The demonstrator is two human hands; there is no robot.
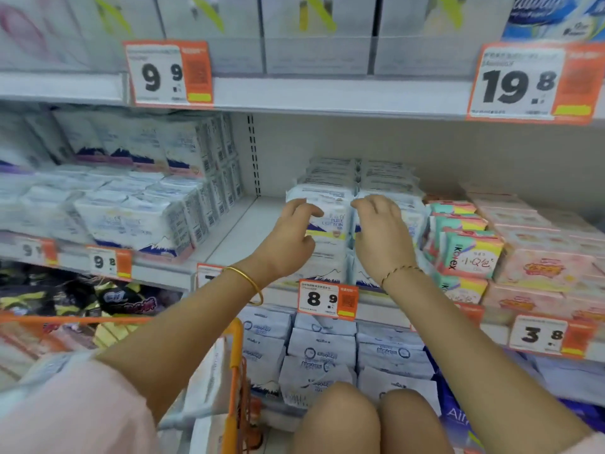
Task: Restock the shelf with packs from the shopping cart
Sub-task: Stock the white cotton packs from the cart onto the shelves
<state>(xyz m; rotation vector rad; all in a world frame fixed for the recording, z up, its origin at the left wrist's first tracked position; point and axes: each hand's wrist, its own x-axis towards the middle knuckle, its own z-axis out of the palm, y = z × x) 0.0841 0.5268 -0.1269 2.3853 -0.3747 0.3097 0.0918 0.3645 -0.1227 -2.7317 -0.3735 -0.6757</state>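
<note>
Reaching to the middle of the frame, both hands work at two side-by-side rows of white packs with a blue mountain print on the middle shelf (229, 237). The left hand (291, 231) has its forefinger and thumb curled round the left edge of the front pack (332, 224) of the left row, the forefinger hooked at its top corner and the thumb lower down on its face. The right hand (383, 234) lies with its back to the camera over the neighbouring pack (411, 221) at the front of the right row. Its fingers are bent at the pack's top, but the fingertips are hidden, so I cannot tell whether they grip it. A gold bangle (248, 283) sits on the left wrist and a thin bracelet (399, 270) on the right. Below the hands an orange price tag (327, 299) reading 8.9 hangs on the shelf edge. Just right of the white rows stand Kotex packs (468, 253) in teal and pink, and left of the bare shelf stretch is a taller stack of white packs (147, 221). The shopping cart (234, 348), with an orange frame, is at lower left, a white pack (209, 378) inside it. The person's bare knees (343, 417) show at the bottom centre.
</note>
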